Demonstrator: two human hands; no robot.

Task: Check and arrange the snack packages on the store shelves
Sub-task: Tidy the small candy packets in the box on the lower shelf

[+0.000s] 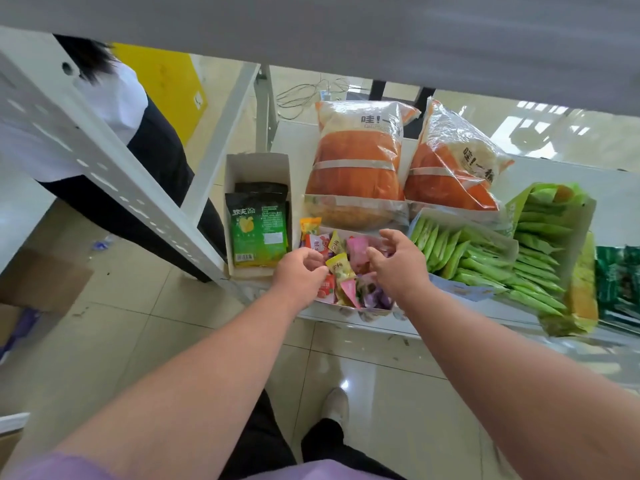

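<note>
A low white shelf (346,322) carries the snacks, and at its front edge sits an open tray (349,308) heaped with small mixed packets (341,268) in yellow, pink, red and purple. Both hands are over that heap. The left hand (300,273) is curled at the tray's left side, thumb and fingers drawn together at a yellow packet; whether they actually grip it I cannot tell. The right hand (398,263) hovers over the right half of the tray with its fingers spread and bent, holding nothing.

Just left of the tray stands a narrow white carton (256,168), open on top, with dark green pouches (258,230) upright inside it. Behind the tray two big orange-and-clear bags (356,161) lean side by side, the right one tilted. To the right, a box (505,242) holds rows of slim light-green sachets (460,254), and beside it a taller green box (585,216) is packed with more of the same. Further right, at the edge of view, lie some dark green packs (618,282), blurred.

A grey shelf board (346,32) hangs overhead. A perforated white upright (114,181) slants down on the left, and behind it stands another person (145,147) in a white top and dark trousers. The floor (138,327) is pale tile, with a brown carton (45,278) lying at the left.
</note>
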